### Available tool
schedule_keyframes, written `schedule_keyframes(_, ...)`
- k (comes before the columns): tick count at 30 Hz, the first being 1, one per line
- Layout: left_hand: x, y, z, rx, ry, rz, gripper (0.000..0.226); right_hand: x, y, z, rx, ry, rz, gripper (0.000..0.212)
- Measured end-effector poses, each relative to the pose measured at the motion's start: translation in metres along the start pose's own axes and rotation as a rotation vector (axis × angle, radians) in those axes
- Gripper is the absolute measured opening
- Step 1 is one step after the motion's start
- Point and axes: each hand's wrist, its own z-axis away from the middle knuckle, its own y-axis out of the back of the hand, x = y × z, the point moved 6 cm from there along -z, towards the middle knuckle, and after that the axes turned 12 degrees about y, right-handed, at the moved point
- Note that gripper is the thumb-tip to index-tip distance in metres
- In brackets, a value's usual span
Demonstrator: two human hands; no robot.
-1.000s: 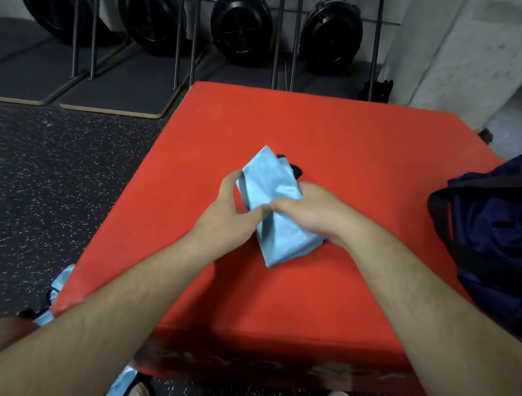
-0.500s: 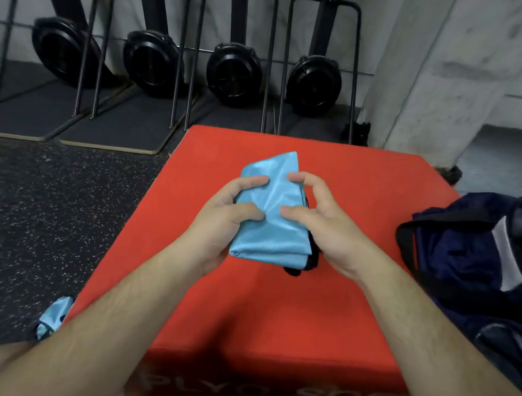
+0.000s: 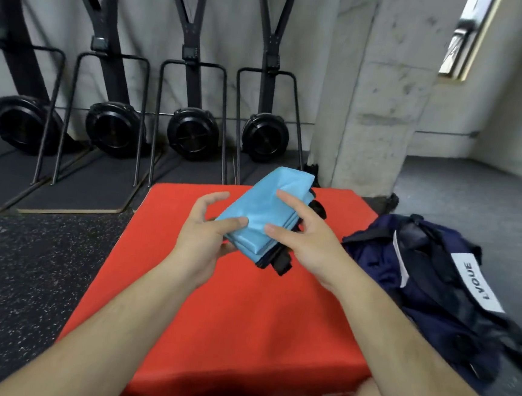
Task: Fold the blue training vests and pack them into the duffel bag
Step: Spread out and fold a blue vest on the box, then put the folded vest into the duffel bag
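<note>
So I'm holding the folded blue vest (image 3: 268, 211) up over the far half of the red box (image 3: 227, 321), between both hands. It's thin, slick, shiny fabric, folded down into a chunky oblong packet with several layers showing along the near edge. Black trim (image 3: 282, 261) is poking out at the bottom right corner, and a bit more by the right edge.

The box top is looking smooth and matte, like padded vinyl, with white lettering running across the front face. The floor (image 3: 26, 272) around it is dark speckled rubber.

The duffel bag (image 3: 434, 292) is sitting on the floor right beside the box, on my right. It's navy, soft and slumped, with black straps and a white label (image 3: 476, 281) with dark letters. I can't tell what's inside it, the folds are hiding the opening.

Grip: my left hand (image 3: 205, 237) is pinching the packet's near left corner, thumb pressing flat on top, index finger curling up clear of the fabric. My right hand (image 3: 306, 243) is gripping the right side, thumb and straight index finger lying on top, the other fingers curling around the edge by the trim.

Behind the box, 4 black flywheel machines (image 3: 192, 133) are standing on end against the wall, next to a rough concrete pillar (image 3: 379, 97).
</note>
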Motion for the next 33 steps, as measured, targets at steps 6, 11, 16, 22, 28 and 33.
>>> schedule_keyframes(6, 0.0, -0.078, -0.013, -0.098, -0.092, -0.14, 0.033, -0.007, 0.065, 0.025, 0.25, 0.031, -0.058, 0.064)
schedule_keyframes(11, -0.032, -0.16, -0.036, -0.189, -0.105, -0.339, 0.033, 0.009, 0.138, 0.061, 0.465, -0.023, -0.08, 0.069)
schedule_keyframes(16, -0.085, -0.23, -0.061, -0.148, -0.049, -0.465, 0.013, 0.035, 0.208, 0.093, 0.647, -0.095, -0.066, 0.068)
schedule_keyframes(22, -0.149, -0.283, -0.084, -0.151, -0.068, -0.811, 0.022, 0.067, 0.266, 0.114, 0.807, -0.177, -0.069, 0.074)
schedule_keyframes(28, -0.187, -0.315, -0.114, -0.264, -0.05, -1.132, 0.045, 0.091, 0.289, 0.123, 0.831, -0.227, -0.084, 0.072)
schedule_keyframes(33, -0.16, -0.314, -0.106, -0.169, -0.073, -0.92, 0.026, 0.103, 0.298, 0.123, 0.841, -0.238, -0.067, 0.072)
